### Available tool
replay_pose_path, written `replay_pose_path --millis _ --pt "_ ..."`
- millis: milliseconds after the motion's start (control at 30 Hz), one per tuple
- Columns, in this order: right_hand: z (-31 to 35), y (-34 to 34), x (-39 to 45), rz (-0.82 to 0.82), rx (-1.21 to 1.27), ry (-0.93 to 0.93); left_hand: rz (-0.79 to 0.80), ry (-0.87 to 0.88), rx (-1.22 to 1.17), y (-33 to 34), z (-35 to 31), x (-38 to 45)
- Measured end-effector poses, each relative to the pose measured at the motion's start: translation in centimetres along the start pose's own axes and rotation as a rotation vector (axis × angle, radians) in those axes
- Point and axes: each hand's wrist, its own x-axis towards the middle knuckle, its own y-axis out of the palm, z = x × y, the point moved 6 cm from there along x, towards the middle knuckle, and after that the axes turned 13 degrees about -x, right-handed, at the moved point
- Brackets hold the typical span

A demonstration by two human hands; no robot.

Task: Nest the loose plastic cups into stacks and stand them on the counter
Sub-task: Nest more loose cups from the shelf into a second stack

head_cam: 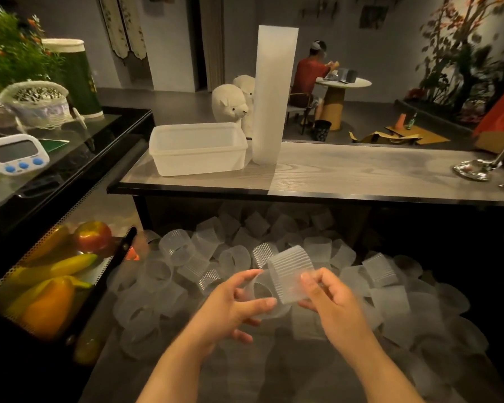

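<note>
Nesting two clear cups, centre-bottom of frame, above the pile of loose cups (274,257).

My left hand (230,303) pinches one cup (261,298); my right hand (332,301) pinches the ribbed cup (290,274). I should align rims squarely, then slide gently; the tall stack (269,94) stands upper centre.

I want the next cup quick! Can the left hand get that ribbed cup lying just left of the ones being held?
Probably not yet: the left hand already holds a clear ribbed plastic cup. Nothing covers the loose ribbed cup.
</note>
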Motion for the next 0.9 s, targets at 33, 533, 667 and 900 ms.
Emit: replay_pose_path --millis 33,533,667,900 --pt "0.3 0.2 -0.1 0.011 0.004 0.000 0.012 0.000 -0.005 0.0 -0.2 0.0" --pt "1.8 -0.1 -0.9 -0.069 0.013 -0.022 0.171 0.074 0.057 0.9 -0.6 -1.3" --pt "1.9 -0.7 0.2 -0.001 -0.007 -0.050 0.105 0.129 0.135 1.5 -1.2 -0.1" --pt "2.0 -1.8 1.9 0.086 -0.016 -0.018 0.072 0.184 0.255 2.1 -3.4 1.5"
